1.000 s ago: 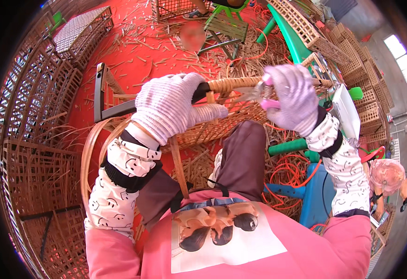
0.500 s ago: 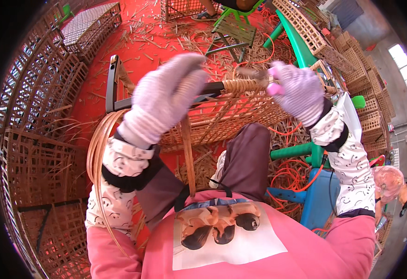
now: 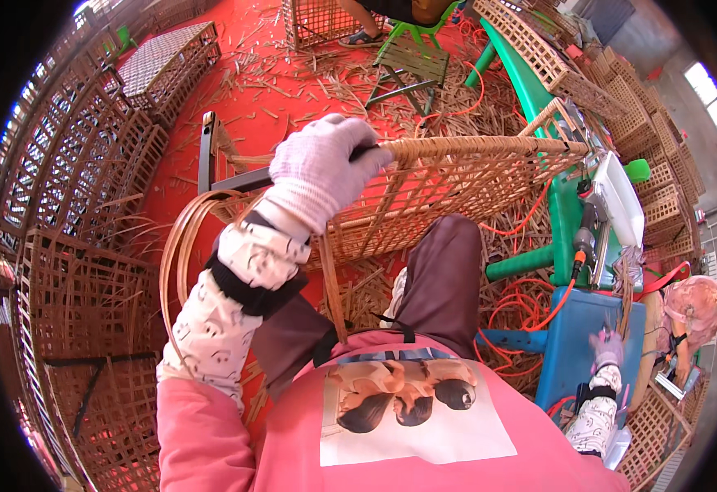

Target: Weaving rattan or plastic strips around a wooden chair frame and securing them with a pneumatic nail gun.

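My left hand [image 3: 325, 168], in a pale lilac knitted glove, is closed around the top rail of a woven rattan basket frame [image 3: 457, 184]. To the right of its fingers the rail is tightly wrapped in cane; to the left it is bare black bar. Long loops of flat cane strip [image 3: 179, 246] hang beside my left forearm. My right hand [image 3: 607, 351], also gloved, is well apart from the basket, low over the blue stool [image 3: 571, 328]. Its fingers are too small and unclear to show whether they hold anything. A bundle of thin brown strips [image 3: 625, 287] lies just beyond it.
A green bench [image 3: 567, 221] carries a power tool [image 3: 586, 234] and a white tray [image 3: 619, 201]. Orange hose [image 3: 510, 307] coils on the red floor among cane scraps. Woven crates [image 3: 79, 287] are stacked at left. A person sits beyond the folding stool [image 3: 411, 66]; another is at right.
My right hand has left the wrapped rail and swung down right to the blue stool. My left hand, lifted off before, now grips the rail farther right.
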Tool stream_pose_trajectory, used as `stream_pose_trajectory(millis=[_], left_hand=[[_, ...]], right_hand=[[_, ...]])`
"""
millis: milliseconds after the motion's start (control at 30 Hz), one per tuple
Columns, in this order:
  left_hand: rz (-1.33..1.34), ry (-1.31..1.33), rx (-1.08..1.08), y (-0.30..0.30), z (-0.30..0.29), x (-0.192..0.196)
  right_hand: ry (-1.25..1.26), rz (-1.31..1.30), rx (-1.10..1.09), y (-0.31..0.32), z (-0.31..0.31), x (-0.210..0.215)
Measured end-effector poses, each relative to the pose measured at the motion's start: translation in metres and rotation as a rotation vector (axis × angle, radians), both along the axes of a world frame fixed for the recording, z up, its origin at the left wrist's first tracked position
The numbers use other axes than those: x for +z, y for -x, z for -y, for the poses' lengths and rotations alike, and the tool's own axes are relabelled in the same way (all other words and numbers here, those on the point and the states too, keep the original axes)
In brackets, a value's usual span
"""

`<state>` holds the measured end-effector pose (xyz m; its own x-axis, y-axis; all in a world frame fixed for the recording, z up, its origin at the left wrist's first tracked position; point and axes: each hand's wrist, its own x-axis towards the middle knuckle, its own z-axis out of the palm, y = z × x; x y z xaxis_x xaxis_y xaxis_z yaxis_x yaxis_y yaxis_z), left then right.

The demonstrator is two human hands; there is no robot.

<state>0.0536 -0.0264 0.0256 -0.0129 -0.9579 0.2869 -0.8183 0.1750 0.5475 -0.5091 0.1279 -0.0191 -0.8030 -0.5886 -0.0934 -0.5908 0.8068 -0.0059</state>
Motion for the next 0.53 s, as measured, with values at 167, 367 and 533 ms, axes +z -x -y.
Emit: stream_pose_trajectory(millis=[167,367,533], left_hand=[[-0.351,-0.296,-0.056,-0.004,0.027,0.004],[-0.438,0.121,-0.140,-0.035,0.006,-0.006],[-0.147,0.290,0.004,-0.072,-0.034,-0.016]], right_hand=[[0.098,0.077,-0.058,0.059,-0.052,-0.039],[-0.118,-0.107,-0.094,0.054,-0.034,-0.031],[0.275,-0.311,0.482,0.034,0.035,-0.046]])
